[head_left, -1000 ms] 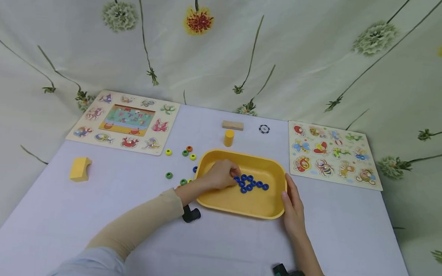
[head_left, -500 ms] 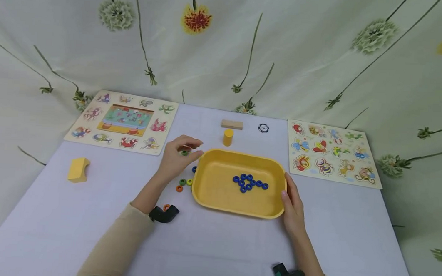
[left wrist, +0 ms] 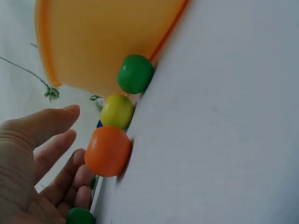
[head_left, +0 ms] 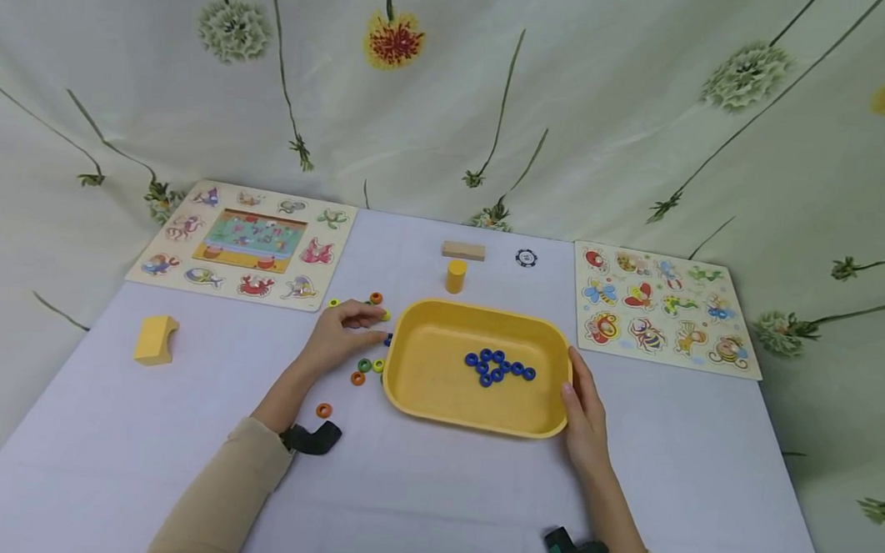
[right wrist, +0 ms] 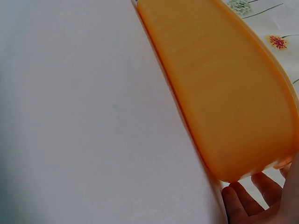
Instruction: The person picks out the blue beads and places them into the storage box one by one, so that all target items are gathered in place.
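Observation:
My left hand (head_left: 337, 338) is low over loose beads left of the yellow tray (head_left: 432, 393), thumb and forefinger apart, holding nothing. By the thumb tip, a blue bead (head_left: 388, 340) lies against the tray's left wall. In the left wrist view, an orange bead (left wrist: 108, 151), a yellow-green bead (left wrist: 117, 112) and a green bead (left wrist: 135, 73) stand in a row beside my fingers. My right hand (head_left: 589, 418) grips the tray's right end, thumb at the rim and fingers (right wrist: 268, 189) outside the wall. Inside the tray, several blue beads (head_left: 517, 368) form an arrow-like pattern.
Behind the tray are a yellow cylinder (head_left: 455, 276), a wooden block (head_left: 463, 251) and a black-and-white chip (head_left: 526, 258). Picture puzzle boards stand at the back left (head_left: 317, 291) and back right (head_left: 669, 318). A yellow arched block (head_left: 155, 341) lies far left.
My left hand has left a blue bead in the tray, moved out left over the loose beads, then lowered toward a blue bead at the tray's side. The right hand stays on the tray.

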### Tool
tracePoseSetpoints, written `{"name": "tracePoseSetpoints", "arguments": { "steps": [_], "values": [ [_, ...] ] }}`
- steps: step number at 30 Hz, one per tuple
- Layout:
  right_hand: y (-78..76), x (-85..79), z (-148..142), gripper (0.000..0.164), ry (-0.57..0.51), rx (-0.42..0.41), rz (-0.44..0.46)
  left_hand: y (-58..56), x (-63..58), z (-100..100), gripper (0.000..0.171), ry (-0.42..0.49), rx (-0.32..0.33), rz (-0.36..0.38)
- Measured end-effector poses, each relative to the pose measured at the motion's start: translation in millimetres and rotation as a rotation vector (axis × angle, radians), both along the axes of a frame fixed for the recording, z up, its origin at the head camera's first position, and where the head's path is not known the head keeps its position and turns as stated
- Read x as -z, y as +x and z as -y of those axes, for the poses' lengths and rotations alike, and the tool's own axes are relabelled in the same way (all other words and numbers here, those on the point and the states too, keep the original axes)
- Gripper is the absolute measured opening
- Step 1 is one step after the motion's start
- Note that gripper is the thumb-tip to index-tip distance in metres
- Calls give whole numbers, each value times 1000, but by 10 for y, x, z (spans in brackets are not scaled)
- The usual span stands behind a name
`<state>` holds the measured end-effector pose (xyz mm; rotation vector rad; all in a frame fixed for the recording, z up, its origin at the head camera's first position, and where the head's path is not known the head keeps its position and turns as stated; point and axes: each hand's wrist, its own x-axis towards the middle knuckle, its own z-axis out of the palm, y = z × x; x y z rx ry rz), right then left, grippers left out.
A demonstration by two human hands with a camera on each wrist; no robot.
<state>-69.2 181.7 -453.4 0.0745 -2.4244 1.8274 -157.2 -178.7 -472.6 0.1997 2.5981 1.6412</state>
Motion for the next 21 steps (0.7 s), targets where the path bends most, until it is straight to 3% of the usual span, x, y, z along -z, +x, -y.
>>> {"name": "tracePoseSetpoints", "arguments": {
  "steps": [8, 15, 18, 21],
  "values": [
    [1, 0, -2, 45, -8, 7, 11, 11, 62, -58, 34, -201, 69, -49],
    [3, 2, 3, 45, -11, 16, 17, -11, 80, -84, 24, -256, 63, -31],
    [1, 1, 8, 45, -11, 21, 21, -7, -19, -86, 22, -273, 46, 6],
    [2, -5, 6, 45, -5, 21, 23, 5, -235, -113, 21, -298, 0, 5]
  ]
}}
